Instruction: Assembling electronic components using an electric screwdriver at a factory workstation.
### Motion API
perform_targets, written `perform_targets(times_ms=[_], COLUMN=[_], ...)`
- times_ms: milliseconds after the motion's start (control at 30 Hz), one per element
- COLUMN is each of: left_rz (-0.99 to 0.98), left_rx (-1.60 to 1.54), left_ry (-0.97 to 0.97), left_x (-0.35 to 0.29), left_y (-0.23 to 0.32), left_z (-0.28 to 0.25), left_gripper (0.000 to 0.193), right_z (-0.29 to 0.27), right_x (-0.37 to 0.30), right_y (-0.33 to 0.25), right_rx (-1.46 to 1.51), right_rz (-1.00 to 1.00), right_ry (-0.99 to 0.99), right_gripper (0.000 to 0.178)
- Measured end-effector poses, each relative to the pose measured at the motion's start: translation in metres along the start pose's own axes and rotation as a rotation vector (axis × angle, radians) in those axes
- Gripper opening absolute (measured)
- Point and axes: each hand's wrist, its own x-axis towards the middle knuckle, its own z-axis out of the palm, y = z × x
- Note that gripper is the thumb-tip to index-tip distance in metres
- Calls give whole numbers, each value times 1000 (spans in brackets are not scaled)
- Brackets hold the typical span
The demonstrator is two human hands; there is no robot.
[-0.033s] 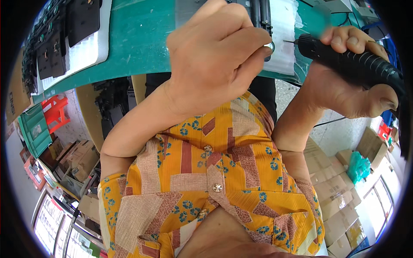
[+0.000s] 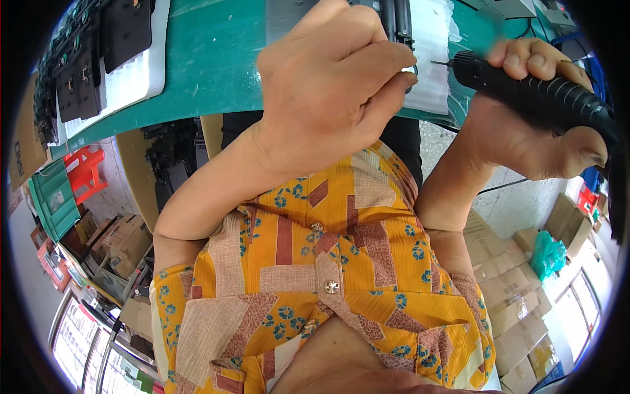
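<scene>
My right hand point(image 2: 525, 125) is wrapped round a black electric screwdriver point(image 2: 518, 95), held sideways at the right. Its thin bit points left, toward my other hand, and its tip is free in the air. My left hand point(image 2: 335, 92) is closed, thumb and forefinger pinched together over the near end of a black part point(image 2: 398, 26). Something small and dark shows at those fingertips, but I cannot make it out. Much of the black part is hidden behind my left hand. White foam sheeting point(image 2: 430, 52) lies beside it on the green table point(image 2: 210, 59).
Several black panels point(image 2: 128, 33) lie on white foam point(image 2: 152, 75) at the left of the table. Below stand a red stool point(image 2: 85, 172), a green crate point(image 2: 52, 197) and cartons point(image 2: 128, 243). More cartons point(image 2: 512, 295) and a green plastic bag point(image 2: 548, 255) are at the right.
My left hand has shifted very slightly to the right. The screwdriver's front end sits a touch higher and farther left; otherwise the scene looks the same.
</scene>
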Motion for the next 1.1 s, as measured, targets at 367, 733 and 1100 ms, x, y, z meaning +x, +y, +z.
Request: perform_targets(times_ms=[367, 733, 1100], left_rz=[-92, -94, -84], left_rx=[196, 122, 90], left_ry=[-63, 110, 141], left_x=[1, -34, -48], left_y=[15, -6, -11], left_z=[10, 36, 23], left_gripper=[19, 26, 27], right_z=[-13, -10, 1], right_x=[-9, -3, 0], right_y=[-2, 5, 7], right_rx=[9, 19, 16], right_rz=[-32, -46, -33], right_ry=[21, 5, -4], right_gripper=[81, 82, 83])
